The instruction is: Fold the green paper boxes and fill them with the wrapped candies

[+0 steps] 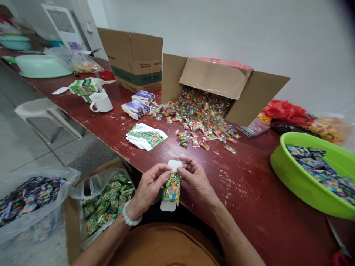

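Between my two hands is a small green printed candy box (172, 187), its white end flaps sticking out at top and bottom. My left hand (151, 186), with a pale bead bracelet at the wrist, pinches the box's upper left edge. On the other side, my right hand (195, 179) grips the upper right edge near the top flap. Just beyond lies a fanned stack of flat green cartons (146, 136). Small wrapped candies (205, 114) spill out of a tipped cardboard box (216, 75) onto the red table (238, 184).
A lime-green basin (280, 166) of dark packets stands at right, with scissors (340, 240) below it. A white mug (101, 102), purple cartons (136, 109) and another cardboard box (135, 61) stand at left. Filled bags (30, 195) and a white stool (47, 111) are beside the table.
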The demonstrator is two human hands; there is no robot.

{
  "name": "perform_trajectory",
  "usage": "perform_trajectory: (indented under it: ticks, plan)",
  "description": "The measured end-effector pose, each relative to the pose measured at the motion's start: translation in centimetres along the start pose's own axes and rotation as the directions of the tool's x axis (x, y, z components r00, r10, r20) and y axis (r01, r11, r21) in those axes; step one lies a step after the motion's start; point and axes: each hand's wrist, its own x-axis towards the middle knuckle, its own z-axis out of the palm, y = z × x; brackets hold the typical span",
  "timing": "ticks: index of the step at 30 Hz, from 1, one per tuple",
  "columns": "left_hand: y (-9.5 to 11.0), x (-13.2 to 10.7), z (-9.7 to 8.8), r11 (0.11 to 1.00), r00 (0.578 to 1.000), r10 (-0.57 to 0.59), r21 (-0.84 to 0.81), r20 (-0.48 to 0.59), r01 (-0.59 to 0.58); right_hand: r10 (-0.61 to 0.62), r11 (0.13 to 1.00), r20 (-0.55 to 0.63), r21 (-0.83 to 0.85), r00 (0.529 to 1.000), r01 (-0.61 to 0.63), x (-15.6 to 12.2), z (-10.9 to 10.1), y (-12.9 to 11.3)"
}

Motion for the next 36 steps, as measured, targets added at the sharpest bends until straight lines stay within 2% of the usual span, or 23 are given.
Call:
perform_trajectory:
  ticks: [3,6,8,11,14,16,18,23,26,29,32,36]
  plan:
    - [-0.1,0.1,-0.4,0.998,0.999,0.031,0.049,0.035,-0.033,-0.006,0.999,0.036,-0.047,0.999,0.007,-0.1,0.2,-0.4]
    - [-0.4,0.3,-0.6,0.992,0.997,0.078,0.101,0.011,-0.079,-0.075,0.974,0.065,-0.209,0.995,0.087,-0.4,0.4,-0.8]
    - [-0.5,0.4,-0.6,0.996,0.996,0.079,0.04,-0.041,-0.078,-0.207,0.912,0.062,-0.348,0.976,0.216,-0.6,0.5,-0.8]
    - [-0.4,0.4,-0.2,0.986,0.997,-0.01,-0.164,-0.08,-0.003,-0.346,0.821,0.073,-0.459,0.935,0.34,-0.7,0.4,-0.5]
    - [-0.1,0.1,0.3,0.935,0.987,-0.155,-0.315,0.047,0.162,-0.343,0.843,0.048,-0.425,0.938,0.33,-0.7,0.2,-0.1]
    - [-0.1,-0.1,0.6,0.907,0.961,-0.224,-0.326,0.159,0.266,-0.315,0.853,0.05,-0.423,0.948,0.306,-0.8,0.0,0.1]
    - [-0.2,-0.3,0.8,0.901,0.945,-0.256,-0.304,0.203,0.309,-0.286,0.838,0.099,-0.458,0.953,0.298,-0.9,-0.2,0.0]
    - [-0.4,-0.2,1.2,0.916,0.956,-0.247,-0.284,0.156,0.283,-0.342,0.707,0.279,-0.552,0.897,0.441,-1.4,0.1,-1.5]
    - [-0.3,0.0,1.3,0.93,0.961,-0.241,-0.252,0.137,0.269,-0.344,0.661,0.274,-0.608,0.898,0.439,-1.4,0.5,-2.3]
    - [-0.2,0.1,1.2,0.976,0.983,-0.158,-0.137,0.096,0.17,-0.33,0.636,0.243,-0.657,0.912,0.405,-0.9,0.7,-2.2]
    - [-0.2,0.1,1.1,0.993,0.991,-0.103,-0.044,0.091,0.107,-0.3,0.678,0.211,-0.639,0.93,0.363,-0.3,0.8,-2.0]
    - [-0.3,0.2,1.0,0.978,0.976,-0.174,-0.092,0.131,0.187,-0.106,0.911,0.152,-0.382,0.983,0.157,0.1,0.8,-2.3]
